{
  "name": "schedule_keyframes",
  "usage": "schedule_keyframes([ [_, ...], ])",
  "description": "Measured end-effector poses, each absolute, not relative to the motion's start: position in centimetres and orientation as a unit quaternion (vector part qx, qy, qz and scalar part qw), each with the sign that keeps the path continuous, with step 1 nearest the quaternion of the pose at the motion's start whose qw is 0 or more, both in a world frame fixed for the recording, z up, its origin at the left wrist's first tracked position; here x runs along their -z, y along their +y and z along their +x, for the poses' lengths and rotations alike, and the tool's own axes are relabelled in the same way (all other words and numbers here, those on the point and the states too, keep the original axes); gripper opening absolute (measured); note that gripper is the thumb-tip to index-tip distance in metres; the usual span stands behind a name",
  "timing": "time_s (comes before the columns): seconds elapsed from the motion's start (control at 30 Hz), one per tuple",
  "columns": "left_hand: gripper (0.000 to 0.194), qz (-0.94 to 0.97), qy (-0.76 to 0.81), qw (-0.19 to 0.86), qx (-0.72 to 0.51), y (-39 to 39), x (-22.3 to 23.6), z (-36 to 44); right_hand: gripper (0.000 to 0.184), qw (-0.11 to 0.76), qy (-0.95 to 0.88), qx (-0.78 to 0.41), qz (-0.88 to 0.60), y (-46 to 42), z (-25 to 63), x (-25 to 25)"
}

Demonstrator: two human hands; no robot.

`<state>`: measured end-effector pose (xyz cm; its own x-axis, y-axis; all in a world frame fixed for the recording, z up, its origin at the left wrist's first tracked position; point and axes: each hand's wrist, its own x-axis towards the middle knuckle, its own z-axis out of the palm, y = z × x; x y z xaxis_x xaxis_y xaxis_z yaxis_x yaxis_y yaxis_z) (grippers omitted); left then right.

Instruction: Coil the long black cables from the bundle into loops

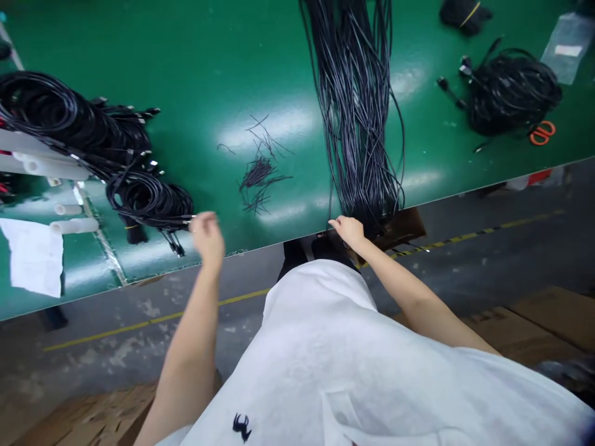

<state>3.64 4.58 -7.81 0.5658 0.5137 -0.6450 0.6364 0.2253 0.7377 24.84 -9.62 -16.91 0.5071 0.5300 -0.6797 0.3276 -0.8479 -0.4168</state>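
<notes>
At the table's front edge my right hand (349, 231) is closed, its fingertips pinching a thin black cable (330, 201) at the left side of a long bundle of loose black cables (356, 118). The bundle runs from the far side down over the near edge. My left hand (207, 238) is by the right end of a row of coiled black cables (149, 197), close to a metal plug tip. Motion blurs its fingers, so their grip does not show. Between the hands lies a small pile of short black ties (258, 173).
A bigger stack of coiled cables (88, 121) sits at the left, near white rolls (74, 225) and a white sheet (35, 255). On the right are a tangled cable heap (514, 93), orange-handled scissors (542, 133) and a clear bag (564, 52). Cardboard boxes (534, 322) stand behind me.
</notes>
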Motion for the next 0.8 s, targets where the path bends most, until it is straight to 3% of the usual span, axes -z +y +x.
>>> schedule_keyframes([
  [0.17,0.060,0.618,0.445,0.646,0.056,-1.2,12.7,6.7,0.027,0.151,-0.270,-0.500,-0.809,-4.7,21.6,16.3],
  [0.27,0.040,0.621,0.390,0.673,0.090,-3.9,14.8,7.2,0.036,0.201,-0.277,-0.566,-0.750,-5.1,21.7,13.4],
  [0.37,0.012,0.613,0.308,0.716,0.132,-6.3,15.3,6.9,0.039,0.380,-0.196,-0.585,-0.689,-5.9,26.9,8.2],
  [0.43,0.010,0.609,0.278,0.732,0.128,-7.1,14.7,6.8,0.042,0.563,-0.092,-0.534,-0.623,-5.8,31.7,3.8],
  [0.5,0.024,0.614,0.303,0.726,0.059,-7.1,13.6,7.4,0.041,0.677,-0.058,-0.503,-0.534,-5.4,34.7,-0.7],
  [0.57,0.050,0.616,0.343,0.708,-0.047,-6.7,12.2,9.3,0.043,0.685,-0.082,-0.564,-0.454,-4.9,34.4,-4.5],
  [0.63,0.065,0.612,0.327,0.711,-0.111,-6.4,10.5,11.8,0.044,0.629,-0.103,-0.641,-0.427,-4.3,31.5,-6.9],
  [0.73,0.033,0.580,0.201,0.787,-0.058,-7.2,6.7,13.7,0.042,0.583,-0.116,-0.661,-0.458,-2.8,28.2,-8.3],
  [0.8,0.028,0.504,0.120,0.855,0.007,-8.3,3.7,12.6,0.041,0.620,-0.138,-0.599,-0.488,-1.9,28.9,-8.4],
])
